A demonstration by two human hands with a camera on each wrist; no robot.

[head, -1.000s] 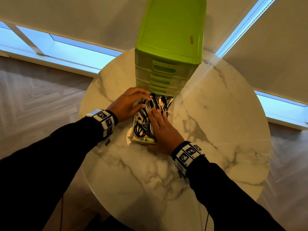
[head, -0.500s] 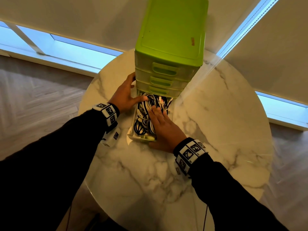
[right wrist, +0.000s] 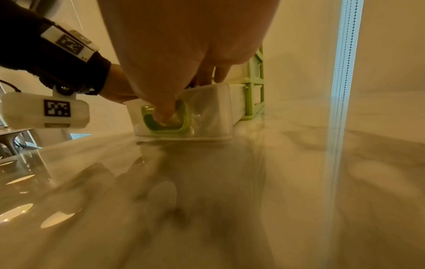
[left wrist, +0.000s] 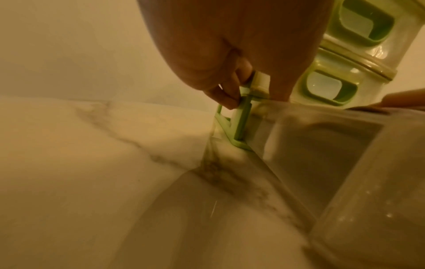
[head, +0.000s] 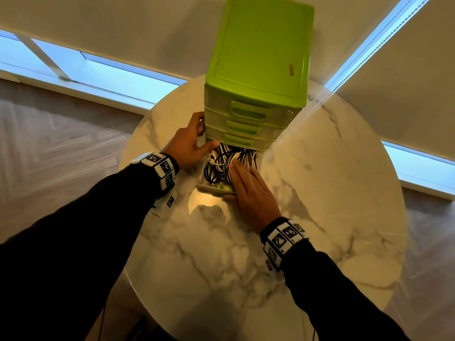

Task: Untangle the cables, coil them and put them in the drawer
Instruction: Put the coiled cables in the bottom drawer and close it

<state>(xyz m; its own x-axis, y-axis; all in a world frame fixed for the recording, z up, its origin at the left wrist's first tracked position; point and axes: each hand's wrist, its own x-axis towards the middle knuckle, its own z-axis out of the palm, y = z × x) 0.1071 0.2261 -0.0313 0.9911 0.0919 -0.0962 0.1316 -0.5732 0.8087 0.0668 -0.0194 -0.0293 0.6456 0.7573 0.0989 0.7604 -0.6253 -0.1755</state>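
Observation:
A lime-green drawer unit (head: 258,57) stands at the far side of the round marble table (head: 320,217). Its bottom drawer (head: 211,189) is pulled out and full of coiled black and white cables (head: 216,166). My left hand (head: 204,134) grips the unit's front left corner, fingers on the side and thumb across the front; in the left wrist view the left hand (left wrist: 253,94) pinches the green frame post (left wrist: 241,123). My right hand (head: 232,180) lies flat on the cables. In the right wrist view the right hand's (right wrist: 188,96) thumb presses into the drawer handle (right wrist: 181,127).
Three upper drawers (head: 246,114) of the unit are shut. The marble top in front of the drawer holds nothing but reflections. Windows and blinds surround the table, with wooden floor (head: 49,143) below to the left.
My left hand left the cables and took hold of the unit's left front corner. The drawer has slid a little way into the unit under my right hand.

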